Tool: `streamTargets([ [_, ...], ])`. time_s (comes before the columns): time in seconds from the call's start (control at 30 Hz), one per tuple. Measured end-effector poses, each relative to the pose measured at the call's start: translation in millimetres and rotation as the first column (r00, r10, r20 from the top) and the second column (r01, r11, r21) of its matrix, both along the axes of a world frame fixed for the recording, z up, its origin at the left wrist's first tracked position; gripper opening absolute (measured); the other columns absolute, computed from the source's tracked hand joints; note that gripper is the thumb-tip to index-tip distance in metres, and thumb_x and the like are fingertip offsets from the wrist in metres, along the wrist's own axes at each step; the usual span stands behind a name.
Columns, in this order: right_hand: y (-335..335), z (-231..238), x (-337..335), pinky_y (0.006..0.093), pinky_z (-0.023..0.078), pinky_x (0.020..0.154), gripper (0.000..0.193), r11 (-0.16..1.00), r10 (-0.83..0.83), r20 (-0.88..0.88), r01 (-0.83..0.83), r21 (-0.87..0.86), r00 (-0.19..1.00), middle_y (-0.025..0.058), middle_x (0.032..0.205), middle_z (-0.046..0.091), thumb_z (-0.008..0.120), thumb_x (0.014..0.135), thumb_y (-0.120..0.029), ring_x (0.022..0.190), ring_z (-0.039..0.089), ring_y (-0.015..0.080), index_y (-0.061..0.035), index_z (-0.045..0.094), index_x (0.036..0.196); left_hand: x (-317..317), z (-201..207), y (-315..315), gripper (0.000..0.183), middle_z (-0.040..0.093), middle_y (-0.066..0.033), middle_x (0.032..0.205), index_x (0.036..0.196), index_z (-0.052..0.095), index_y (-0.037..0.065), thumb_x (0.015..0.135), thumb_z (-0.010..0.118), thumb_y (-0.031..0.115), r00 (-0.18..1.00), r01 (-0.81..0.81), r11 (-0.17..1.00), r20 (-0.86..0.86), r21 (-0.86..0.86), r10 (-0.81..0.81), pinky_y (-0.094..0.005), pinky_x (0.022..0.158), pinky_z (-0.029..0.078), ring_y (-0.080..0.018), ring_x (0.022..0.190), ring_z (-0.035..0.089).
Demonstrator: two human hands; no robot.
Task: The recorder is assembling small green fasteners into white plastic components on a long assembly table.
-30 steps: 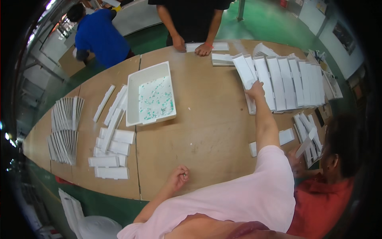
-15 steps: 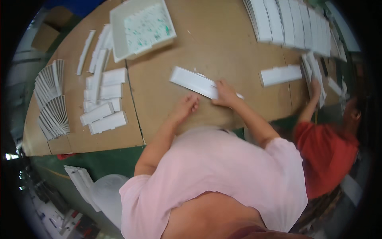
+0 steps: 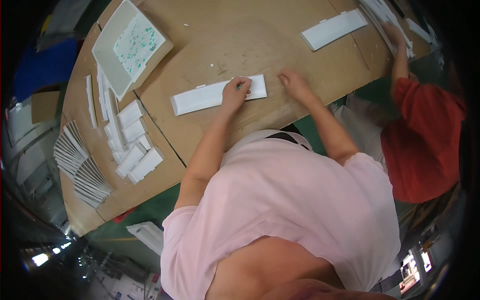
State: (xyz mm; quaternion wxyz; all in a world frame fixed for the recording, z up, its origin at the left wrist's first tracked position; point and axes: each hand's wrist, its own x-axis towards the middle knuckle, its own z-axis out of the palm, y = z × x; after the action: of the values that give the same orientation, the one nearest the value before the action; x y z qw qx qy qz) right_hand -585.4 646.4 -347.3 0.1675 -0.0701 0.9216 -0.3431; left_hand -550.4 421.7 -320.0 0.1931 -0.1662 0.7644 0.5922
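Note:
A long white plastic panel [image 3: 200,97] with a raised rim and small tabs along its far edge lies flat on the table in front of me. My left hand [image 3: 236,94] is over its right half, fingers curled together; a hint of green shows at the fingertips, too small to name. Just off the panel's right end is my right hand [image 3: 297,87], low over the table and apart from the panel. Its fingers are bent into a pinch, and whatever may be inside is hidden. A tiny white bit [image 3: 211,65] sits beyond the panel.
Far left stands a white bin [image 3: 112,55] with small green and white pieces inside. Several white panels [image 3: 147,164] and fanned stacks of strips [image 3: 82,162] cover the left side. Another panel [image 3: 334,30] lies far right, near a co-worker's hand [image 3: 394,34] on a white stack.
My right hand has let go of the panel's right end and moved off it. My left hand has come from the near side onto the panel. The whole view has turned.

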Motion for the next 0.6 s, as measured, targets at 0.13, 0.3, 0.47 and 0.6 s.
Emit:
streamTargets([
  [0.13, -16.7, -0.2, 14.9, 0.0421, 0.046, 0.068, 0.017, 0.992, -0.001, -0.024, -0.002, -0.124, 1.0, 0.0167, 0.083, 0.061, 0.051, 0.083, -0.021, 0.078, 0.058, 0.0345, -0.0078, 0.06, 0.089, -16.0, -17.4, 23.8, 0.017, 0.061, -0.004, 0.069, 0.09, 0.061, 0.001, 0.081, 0.059, 0.016, 0.997, 0.044, 0.999, 0.07, -0.006, -0.043, -0.022, 0.051, 0.045, -0.01, 0.059, 0.058],
  [0.3, -8.7, -9.5, 15.5, 0.0407, 0.046, 0.067, 0.017, 0.977, 0.035, -0.069, -0.049, -0.208, 0.997, 0.0161, 0.082, 0.061, 0.053, 0.081, -0.019, 0.076, 0.058, 0.0347, -0.0065, 0.061, 0.088, -16.2, -21.7, 43.6, 0.014, 0.061, -0.0054, 0.071, 0.09, 0.061, 0.001, 0.081, 0.06, 0.012, 0.982, -0.06, 0.99, 0.187, 0.13, 0.035, -0.0205, 0.051, 0.045, -0.0096, 0.06, 0.058],
  [0.47, -1.8, 0.4, 7.1, 0.0402, 0.046, 0.07, 0.019, 0.978, 0.15, -0.026, -0.152, -0.145, 0.988, 0.0176, 0.088, 0.06, 0.052, 0.081, -0.016, 0.08, 0.058, 0.0346, -0.0072, 0.062, 0.094, -8.1, -35.1, 47.9, 0.016, 0.063, -0.008, 0.074, 0.086, 0.063, 0.001, 0.079, 0.062, 0.015, 0.995, -0.016, 0.997, 0.097, 0.077, 0.008, -0.0256, 0.057, 0.047, -0.012, 0.063, 0.06],
  [0.6, -22.5, 19.4, -7.0, 0.0436, 0.044, 0.075, 0.024, 0.884, 0.466, -0.003, -0.465, 0.058, 0.885, 0.0195, 0.094, 0.06, 0.045, 0.083, -0.016, 0.087, 0.057, 0.0355, -0.008, 0.061, 0.1, 13.3, -81.7, 22.2, 0.033, 0.063, -0.0141, 0.088, 0.089, 0.062, 0.004, 0.081, 0.056, 0.035, 0.96, 0.132, 0.957, -0.208, -0.26, -0.189, -0.039, 0.076, 0.044, -0.0285, 0.085, 0.058],
])
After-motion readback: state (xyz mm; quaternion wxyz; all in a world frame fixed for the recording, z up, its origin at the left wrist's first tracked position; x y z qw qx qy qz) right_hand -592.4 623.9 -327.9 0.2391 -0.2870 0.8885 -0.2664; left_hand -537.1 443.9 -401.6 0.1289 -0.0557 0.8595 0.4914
